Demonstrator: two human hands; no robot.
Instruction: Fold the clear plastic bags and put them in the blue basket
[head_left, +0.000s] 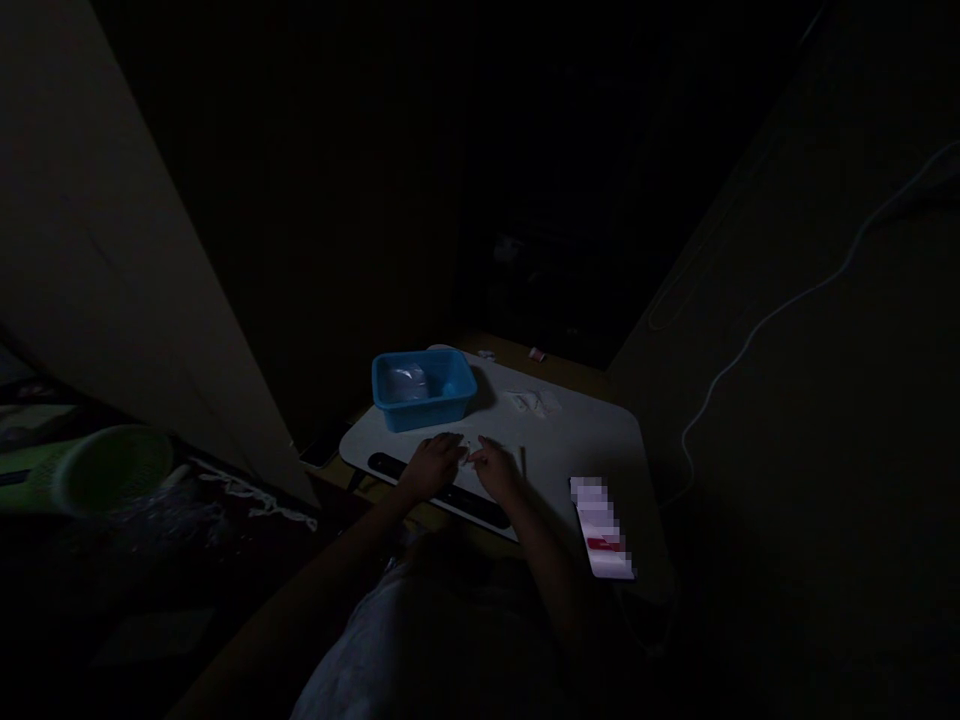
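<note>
In dim light, my left hand and my right hand are close together over the near part of a white table. Between their fingertips lies a small whitish piece, too dark to identify. The fingers of my left hand bend round its left edge, while my right hand touches its right side with the fingers drawn in. A blue basin holding a clear plastic bag stands just beyond my left hand. Small white packets lie farther back on the table.
A lit phone lies at the table's right front. Dark slots run along the near edge. A pink item sits beyond the far edge. On the left is a green container; a white cable hangs on the right.
</note>
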